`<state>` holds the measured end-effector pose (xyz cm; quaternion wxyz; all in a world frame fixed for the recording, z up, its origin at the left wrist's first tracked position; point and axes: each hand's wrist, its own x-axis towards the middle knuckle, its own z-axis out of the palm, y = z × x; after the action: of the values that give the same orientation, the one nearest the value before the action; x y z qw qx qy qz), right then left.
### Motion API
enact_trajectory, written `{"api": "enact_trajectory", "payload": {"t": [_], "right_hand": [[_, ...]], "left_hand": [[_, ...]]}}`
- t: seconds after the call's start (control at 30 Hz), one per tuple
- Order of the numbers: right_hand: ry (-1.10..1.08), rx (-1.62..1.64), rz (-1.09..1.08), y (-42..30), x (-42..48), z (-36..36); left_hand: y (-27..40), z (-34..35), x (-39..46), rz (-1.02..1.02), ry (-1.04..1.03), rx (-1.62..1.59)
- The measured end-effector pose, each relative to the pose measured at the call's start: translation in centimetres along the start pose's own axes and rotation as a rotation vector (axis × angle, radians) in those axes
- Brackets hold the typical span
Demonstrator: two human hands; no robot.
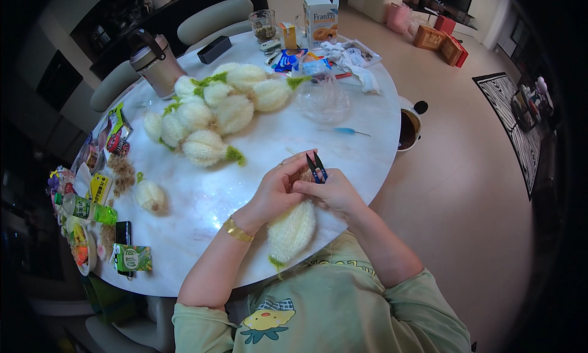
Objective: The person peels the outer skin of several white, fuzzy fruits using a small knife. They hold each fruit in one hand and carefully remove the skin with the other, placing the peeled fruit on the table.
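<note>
My left hand [280,183] grips the brown-fibred end of a fuzzy cream crocheted piece [292,231], shaped like a plump bulb. The piece hangs toward the table's near edge, with its green tip [277,262] lowest. Thread snips [316,166] with dark blades, slightly parted and pointing away from me, are held in my right hand [337,192]. Both hands meet over the brown fibres [303,175], which the fingers partly hide. Beyond them lies a crochet hook [344,130] with a blue handle.
Similar crocheted pieces [220,105] are heaped mid-table; another [150,196] lies left by brown yarn scraps [123,171]. A clear plastic bag [324,100], a vacuum flask [158,66], a biscuit box [320,22] and a bottle [87,209] stand or lie around. A bin [410,125] stands beyond the right edge.
</note>
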<state>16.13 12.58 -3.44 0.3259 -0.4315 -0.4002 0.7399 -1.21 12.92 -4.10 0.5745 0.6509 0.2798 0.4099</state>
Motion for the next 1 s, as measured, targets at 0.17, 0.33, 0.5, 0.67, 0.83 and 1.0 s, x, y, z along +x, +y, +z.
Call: {"api": "enact_trajectory", "payload": {"t": [0.17,0.33,0.5,0.67,0.83,1.0], "right_hand": [[0.022,0.093,-0.037,0.4,0.8,0.8],[0.032,0.026,-0.062,-0.2,1.1,-0.5],[0.113,-0.034,-0.153,-0.4,1.5,-1.7],[0.115,-0.028,-0.198,-0.2,2.3,-1.9],[0.095,-0.183,-0.185,-1.0,2.5,-2.8],[0.134,-0.214,-0.363,-1.3,2.3,-3.5]], "left_hand": [[0.0,0.1,-0.2,-0.144,-0.006,-0.001],[0.7,0.6,-0.6,-0.113,0.175,-0.093],[0.1,0.6,-0.5,-0.175,0.264,-0.165],[-0.9,-0.4,-0.5,-0.306,0.133,-0.221],[-0.5,-0.5,-0.5,-0.409,0.047,-0.166],[0.5,0.5,0.0,-0.423,0.048,-0.184]]}}
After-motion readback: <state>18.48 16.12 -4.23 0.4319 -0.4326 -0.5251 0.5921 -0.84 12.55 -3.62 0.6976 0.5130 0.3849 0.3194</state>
